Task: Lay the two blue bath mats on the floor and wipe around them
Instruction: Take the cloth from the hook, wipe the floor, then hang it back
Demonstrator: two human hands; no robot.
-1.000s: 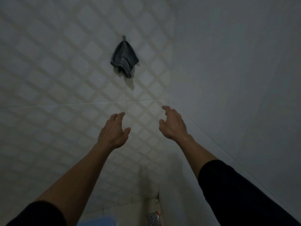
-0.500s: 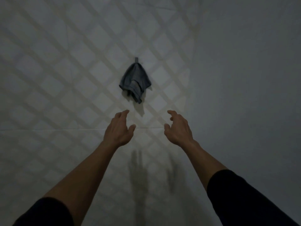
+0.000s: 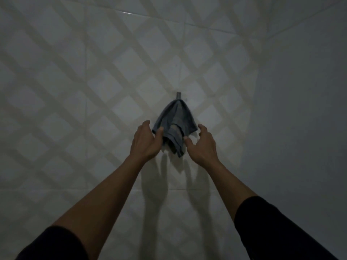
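A grey-blue cloth [image 3: 175,122] hangs bunched from a small hook [image 3: 178,95] on the tiled wall. My left hand [image 3: 145,141] is at the cloth's left edge, fingers spread, with the cloth's lower left corner lying between thumb and forefinger. My right hand [image 3: 201,145] is spread just right of the cloth, its thumb close to the lower folds and its fingers near the right corner. Neither hand has closed round the cloth. No bath mat is in view.
The wall [image 3: 93,91] is pale tile crossed by a diamond pattern of light bands. A plain wall [image 3: 300,109] meets it in a corner on the right. Shadows of both hands fall on the tile below the cloth.
Both hands have risen to the hanging cloth, and the left one now touches its edge. The view has tilted up, so the floor and drain have dropped out of sight.
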